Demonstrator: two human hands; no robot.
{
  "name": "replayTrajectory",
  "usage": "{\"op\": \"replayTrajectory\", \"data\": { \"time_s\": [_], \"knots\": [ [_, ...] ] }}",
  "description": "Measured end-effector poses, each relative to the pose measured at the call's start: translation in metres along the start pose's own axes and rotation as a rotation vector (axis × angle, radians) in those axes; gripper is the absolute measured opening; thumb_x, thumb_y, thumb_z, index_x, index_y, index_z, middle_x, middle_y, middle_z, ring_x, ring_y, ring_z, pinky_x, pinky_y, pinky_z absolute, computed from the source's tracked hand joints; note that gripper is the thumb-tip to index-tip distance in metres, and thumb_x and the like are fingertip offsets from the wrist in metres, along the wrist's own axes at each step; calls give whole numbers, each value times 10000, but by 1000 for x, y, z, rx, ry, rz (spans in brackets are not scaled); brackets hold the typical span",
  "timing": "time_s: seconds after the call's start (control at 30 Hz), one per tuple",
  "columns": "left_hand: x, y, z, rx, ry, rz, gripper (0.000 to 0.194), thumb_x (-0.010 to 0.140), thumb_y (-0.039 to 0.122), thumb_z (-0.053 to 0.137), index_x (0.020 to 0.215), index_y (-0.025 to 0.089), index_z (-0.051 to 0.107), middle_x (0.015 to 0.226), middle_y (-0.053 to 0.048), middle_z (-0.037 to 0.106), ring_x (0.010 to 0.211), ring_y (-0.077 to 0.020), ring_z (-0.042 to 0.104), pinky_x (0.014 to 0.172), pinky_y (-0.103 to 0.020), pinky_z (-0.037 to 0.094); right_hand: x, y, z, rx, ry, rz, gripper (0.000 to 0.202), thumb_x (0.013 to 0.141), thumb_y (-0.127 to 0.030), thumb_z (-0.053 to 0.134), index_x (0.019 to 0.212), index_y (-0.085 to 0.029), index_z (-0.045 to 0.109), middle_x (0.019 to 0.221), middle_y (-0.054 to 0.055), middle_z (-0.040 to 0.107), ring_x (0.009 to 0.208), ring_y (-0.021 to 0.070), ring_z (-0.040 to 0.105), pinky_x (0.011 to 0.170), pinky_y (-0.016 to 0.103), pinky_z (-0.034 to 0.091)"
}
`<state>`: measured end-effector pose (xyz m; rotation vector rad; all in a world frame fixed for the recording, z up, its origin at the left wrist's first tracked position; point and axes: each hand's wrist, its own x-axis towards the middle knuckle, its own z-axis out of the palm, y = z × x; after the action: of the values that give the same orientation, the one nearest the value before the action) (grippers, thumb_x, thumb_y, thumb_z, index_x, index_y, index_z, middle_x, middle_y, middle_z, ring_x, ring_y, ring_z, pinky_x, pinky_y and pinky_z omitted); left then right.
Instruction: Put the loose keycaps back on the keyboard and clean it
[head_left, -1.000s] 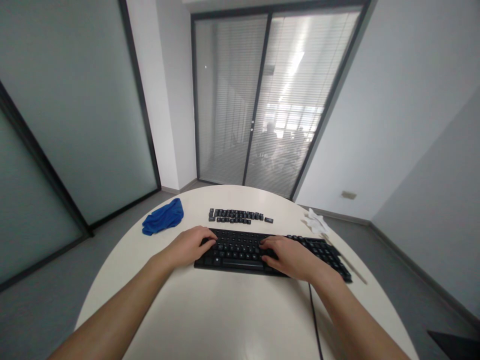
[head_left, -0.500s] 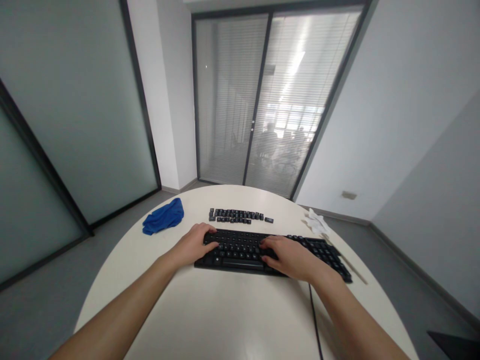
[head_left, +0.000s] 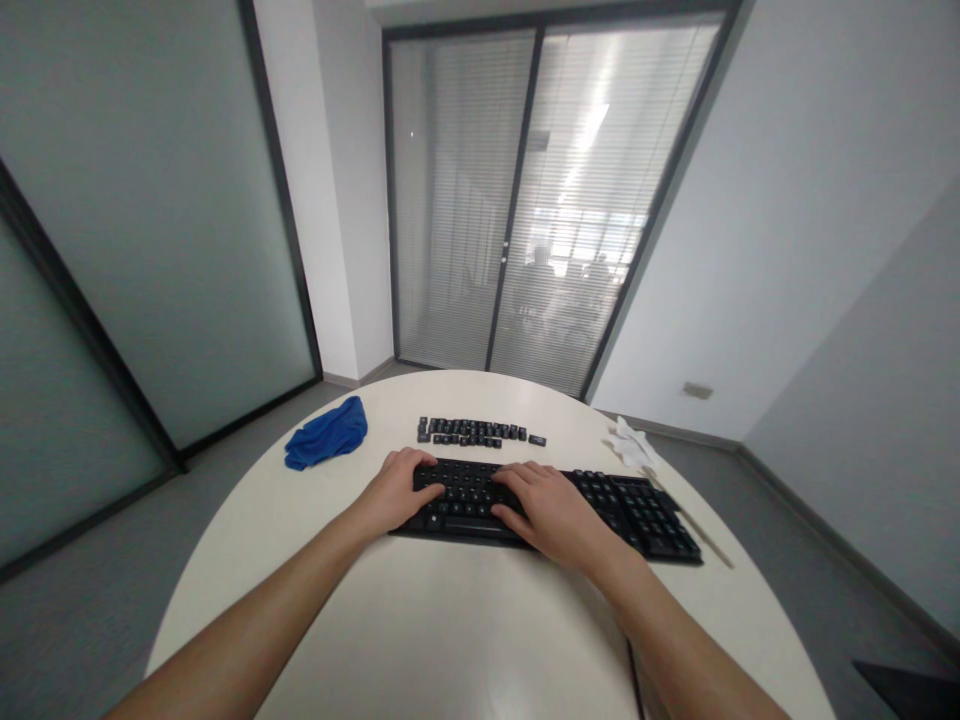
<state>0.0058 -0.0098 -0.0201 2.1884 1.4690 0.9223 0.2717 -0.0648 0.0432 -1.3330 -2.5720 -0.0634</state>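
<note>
A black keyboard (head_left: 469,525) lies on the round cream table (head_left: 450,620), and its upper rows left of the number pad look partly bare of keycaps. My left hand (head_left: 397,488) rests on its left end, thumb and fingers apart, holding nothing that shows. Over the middle of the keyboard is my right hand (head_left: 544,508), its thumb apart from the fingers and the fingertips on the keys. Loose black keycaps (head_left: 469,430) stand in rows behind the keyboard.
A crumpled blue cloth (head_left: 328,435) lies at the table's back left. White crumpled material (head_left: 632,444) and a thin stick (head_left: 701,530) are at the right. The keyboard's cable (head_left: 635,675) runs toward the front edge, partly under my right forearm.
My right hand has moved left along the keyboard, showing more keys at the right. My left hand has shifted slightly right. The other items look unmoved.
</note>
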Motion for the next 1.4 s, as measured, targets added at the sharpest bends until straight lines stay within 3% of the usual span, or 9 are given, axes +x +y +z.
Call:
{"op": "replayTrajectory", "data": {
  "time_s": [0.13,0.27,0.73,0.87,1.1,1.23,1.4],
  "knots": [
    [1,-4,5,7,42,-34,313,767,296,737,1056,197,669,1095,-81,666,1103,-280,574,1001,-409,452,4,-27,19,82,28,-135,474,985,-418,531,1409,-209,519,1446,76,556,1259,263,517,1086,428,381],
    [0,-3,5,8,55,-28,304,766,293,742,1047,194,680,1086,-83,669,1093,-279,579,996,-406,455,5,-40,28,102,2,-114,489,965,-407,552,1399,-182,532,1437,90,563,1274,281,496,1089,444,382],
    [-1,5,-7,57,-5,46,197,893,357,593,981,212,694,1048,-75,688,1064,-271,576,981,-411,453,12,-36,32,231,49,-96,466,877,-368,678,1301,-212,566,1333,74,615,1207,257,521,1043,425,418],
    [0,6,-10,78,-4,48,214,916,379,553,943,226,699,1014,-68,703,1049,-271,598,942,-392,471,15,-26,33,294,112,-17,347,939,-331,601,1262,-207,588,1234,83,666,1143,227,580,1014,379,441],
    [3,9,-12,147,-30,24,272,947,392,494,911,238,716,1014,-65,714,1041,-275,608,884,-383,485,41,21,33,92,142,322,216,947,-193,528,1119,-173,658,1129,75,695,1065,202,625,967,314,457],
    [2,11,-13,180,-28,9,280,949,384,486,926,237,723,1026,-71,711,1048,-277,603,878,-384,485,64,45,30,47,118,386,225,906,-144,554,1094,-166,675,1077,81,699,1039,202,628,945,302,450],
    [1,15,-16,180,-32,-13,296,955,387,473,943,246,734,1041,-67,709,1060,-273,595,882,-375,480,83,53,35,9,61,421,231,865,-145,608,1076,-167,702,1080,100,691,1038,219,632,920,303,451]
  ]
}}
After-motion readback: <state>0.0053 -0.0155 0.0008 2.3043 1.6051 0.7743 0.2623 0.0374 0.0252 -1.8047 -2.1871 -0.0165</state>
